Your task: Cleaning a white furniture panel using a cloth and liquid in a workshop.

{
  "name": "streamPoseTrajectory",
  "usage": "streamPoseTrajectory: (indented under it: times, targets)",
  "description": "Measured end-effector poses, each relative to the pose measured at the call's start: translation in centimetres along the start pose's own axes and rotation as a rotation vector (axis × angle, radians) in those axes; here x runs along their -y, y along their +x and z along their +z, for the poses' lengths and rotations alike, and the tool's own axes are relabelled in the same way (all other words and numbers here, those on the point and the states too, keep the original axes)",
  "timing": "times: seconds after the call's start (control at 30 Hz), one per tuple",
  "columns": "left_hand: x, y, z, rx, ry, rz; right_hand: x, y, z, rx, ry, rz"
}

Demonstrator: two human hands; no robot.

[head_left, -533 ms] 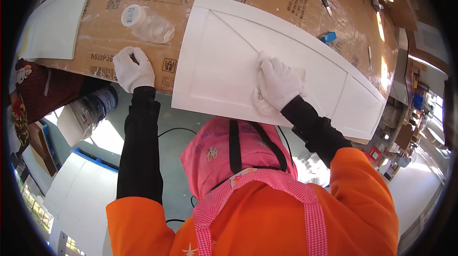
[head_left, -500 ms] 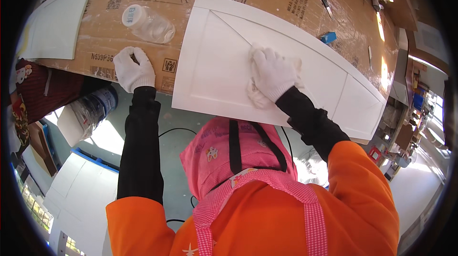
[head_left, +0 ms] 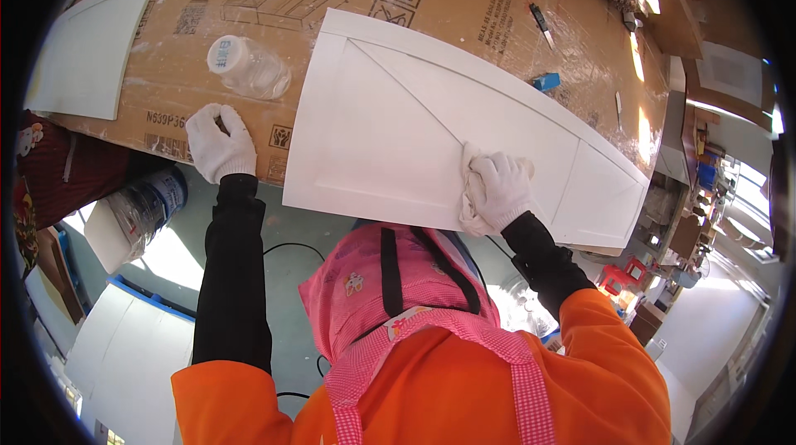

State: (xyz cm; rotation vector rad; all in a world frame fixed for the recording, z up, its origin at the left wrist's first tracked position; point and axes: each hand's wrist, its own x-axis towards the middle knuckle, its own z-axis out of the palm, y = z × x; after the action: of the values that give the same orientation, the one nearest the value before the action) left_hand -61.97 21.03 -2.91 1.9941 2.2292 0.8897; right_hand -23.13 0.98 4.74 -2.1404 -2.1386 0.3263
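Observation:
A large white panel (head_left: 381, 138) with grooved diagonal lines and a curved far edge lies on the cardboard-covered table. On its near part, close to the front edge, my right hand (head_left: 502, 188) in a white knit glove is closed on a pale cloth (head_left: 473, 196) pressed to the surface. My left hand (head_left: 222, 142), gloved too, rests at the table's front edge, left of the panel. Its fingers curl toward the thumb, leaving a gap with nothing visible inside. Beyond it a clear plastic bottle (head_left: 264, 74) with a white cap lies on its side.
Printed cardboard (head_left: 199, 39) covers the table. A second white panel (head_left: 91, 55) lies at far left. Toward the right are a utility knife (head_left: 541, 26) and a small blue block (head_left: 546, 81). A bucket (head_left: 164, 194) stands below the left edge; a dark cable (head_left: 290, 244) runs along the floor.
My right hand has slid the cloth rightward and toward me, from the panel's middle to near its front edge. My left hand stays by the table edge. The whole view has shifted slightly.

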Motion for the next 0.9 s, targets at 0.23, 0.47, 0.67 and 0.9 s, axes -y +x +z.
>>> streamPoseTrajectory:
  times: [0.23,0.47,0.67,0.9]
  targets:
    - [1.2,-0.2,-1.2,0.015,0.063,-0.037,-5.3,10.6,-8.3,-0.385,-0.029,0.072]
    - [1.2,-0.1,-0.1,0.080,0.111,-0.062,-18.3,24.5,-7.9,0.309,-0.384,0.545]
    - [2.6,-0.4,-0.8,0.071,0.229,-0.058,-19.4,26.2,-6.7,0.198,-0.270,0.401]
    - [-0.9,0.0,-0.2,0.114,0.169,-0.106,-12.3,19.0,-6.1,0.013,1.053,0.386]
